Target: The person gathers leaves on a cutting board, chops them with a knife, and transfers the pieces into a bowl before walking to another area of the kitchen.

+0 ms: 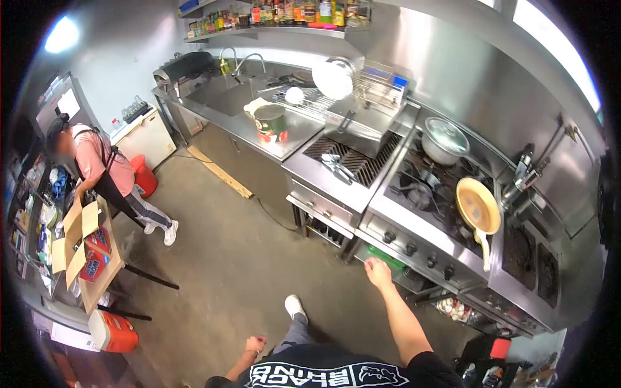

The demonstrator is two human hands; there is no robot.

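My right hand (pixel 378 271) hangs in front of the stove's lower shelf, its fingers curled; what it holds, if anything, is too small to tell. Low at the centre, beside my leg, is my left hand (pixel 256 344), also with curled fingers and nothing clearly visible in it. Above and right of my right hand, a yellow frying pan (pixel 477 204) rests on the stove (pixel 414 223) with its handle over the front edge. Behind it a lidded pot (pixel 445 141) stands on a back burner. Metal tongs (pixel 337 167) lie beside the grill (pixel 362 161).
A counter (pixel 226 123) with a sink and a large can (pixel 270 123) runs along the back. At the left, a person (pixel 103 161) leans by a table with an open carton (pixel 81 236). A wooden plank (pixel 220 171) and a cable lie on the floor.
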